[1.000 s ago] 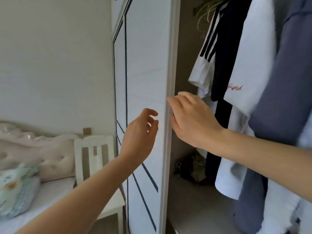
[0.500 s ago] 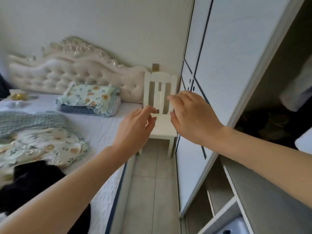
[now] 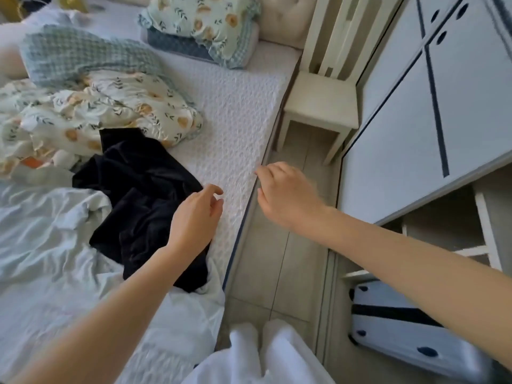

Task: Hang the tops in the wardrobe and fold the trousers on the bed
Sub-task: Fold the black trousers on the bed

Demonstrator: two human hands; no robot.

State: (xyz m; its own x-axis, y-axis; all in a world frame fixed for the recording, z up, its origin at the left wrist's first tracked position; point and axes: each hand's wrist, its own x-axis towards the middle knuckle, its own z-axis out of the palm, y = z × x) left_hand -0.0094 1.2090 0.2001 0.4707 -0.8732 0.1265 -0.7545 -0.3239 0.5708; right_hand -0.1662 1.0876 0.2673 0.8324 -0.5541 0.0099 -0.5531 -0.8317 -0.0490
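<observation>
A crumpled black garment [image 3: 138, 195] lies on the bed [image 3: 238, 128], partly over a pale white garment [image 3: 47, 239]. My left hand [image 3: 198, 217] hovers over the black garment's right edge with fingers loosely curled and holds nothing. Beyond the bed's edge, my right hand [image 3: 285, 195] hangs above the floor, relaxed and empty. The wardrobe [image 3: 432, 106] stands at the right with its white sliding door; the hanging tops are out of view.
A floral quilt [image 3: 97, 106], a checked blanket [image 3: 83, 56] and stacked pillows [image 3: 202, 29] fill the bed's far side. A small white chair [image 3: 321, 101] stands between bed and wardrobe. A white suitcase [image 3: 410, 328] lies at the wardrobe's foot. A narrow tiled floor strip [image 3: 277, 259] runs beside the bed.
The view has swung from the open wardrobe down and left to the bed. Both hands have left the wardrobe door's edge and now reach toward the black garment.
</observation>
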